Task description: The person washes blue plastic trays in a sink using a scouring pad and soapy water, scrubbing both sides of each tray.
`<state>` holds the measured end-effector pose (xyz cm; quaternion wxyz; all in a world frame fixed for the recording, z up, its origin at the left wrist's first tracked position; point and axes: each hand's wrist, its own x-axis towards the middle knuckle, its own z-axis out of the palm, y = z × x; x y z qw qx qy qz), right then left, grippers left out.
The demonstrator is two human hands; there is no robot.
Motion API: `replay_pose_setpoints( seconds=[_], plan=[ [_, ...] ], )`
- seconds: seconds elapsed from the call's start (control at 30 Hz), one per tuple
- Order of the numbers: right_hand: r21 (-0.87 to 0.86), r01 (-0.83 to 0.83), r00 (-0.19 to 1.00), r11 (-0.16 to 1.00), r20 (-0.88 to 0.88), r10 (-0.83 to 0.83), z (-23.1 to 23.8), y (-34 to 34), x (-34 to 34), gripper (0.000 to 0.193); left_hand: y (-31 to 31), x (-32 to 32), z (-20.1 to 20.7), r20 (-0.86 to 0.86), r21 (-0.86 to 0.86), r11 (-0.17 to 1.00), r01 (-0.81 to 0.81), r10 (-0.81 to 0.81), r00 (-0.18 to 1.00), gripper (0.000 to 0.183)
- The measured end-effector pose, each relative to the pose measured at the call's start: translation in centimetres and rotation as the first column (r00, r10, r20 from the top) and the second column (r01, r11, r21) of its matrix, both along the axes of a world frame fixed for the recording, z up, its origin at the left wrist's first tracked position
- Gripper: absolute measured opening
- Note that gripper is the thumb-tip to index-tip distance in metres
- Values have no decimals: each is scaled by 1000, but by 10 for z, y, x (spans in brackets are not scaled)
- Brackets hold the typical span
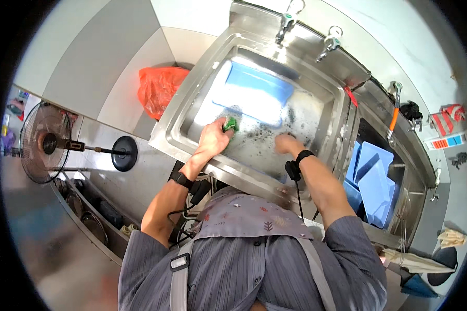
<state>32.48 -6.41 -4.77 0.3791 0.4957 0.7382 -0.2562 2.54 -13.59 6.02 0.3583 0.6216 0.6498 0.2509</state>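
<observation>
A metal sink (pixel 167 123) in front of me holds cloudy, soapy water (pixel 254 150). My left hand (pixel 216 137) is closed around a crumpled green scouring pad (pixel 230 124) on the near left side of the basin. Light blue plastic trays (pixel 254 85) lie in the water at the far side, partly under the surface and bright with glare. My right hand (pixel 285 144) dips into the foam on the right. Its fingers are hidden under the water, so whatever it may hold does not show.
Several blue trays (pixel 376 181) are stacked in the right-hand sink. Metal taps (pixel 286 23) line the back wall, one with an orange sleeve (pixel 393 123). A red plastic bag (pixel 161 88) sits left of the basin. A standing fan (pixel 47 142) is farther left.
</observation>
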Motion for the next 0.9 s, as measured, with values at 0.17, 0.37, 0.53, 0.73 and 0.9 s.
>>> replay_pose_setpoints(
  seconds=[0.17, 0.37, 0.53, 0.73, 0.9],
  plan=[
    [70, -71, 997, 995, -21, 73, -1, -9, -18, 24, -4, -3, -2, 20, -70, 996, -59, 61, 998, 28],
    [-17, -120, 993, 993, -13, 119, -67, 18, 39, 25, 3, 10, 3, 0, 3, 1000, -10, 10, 1000, 30],
    [9, -36, 999, 999, 2, 36, -37, 29, 33, 20, -4, 2, -3, -38, 19, 997, -70, 70, 997, 32],
    [386, 36, 990, 922, -137, 19, 27, 15, 32, 16, -5, 6, 4, 45, -32, 997, -66, 67, 997, 31],
    [431, -94, 984, 897, -99, 150, 99, 21, 33, 17, -5, 5, 7, -5, -22, 997, -72, 72, 997, 30]
  ],
)
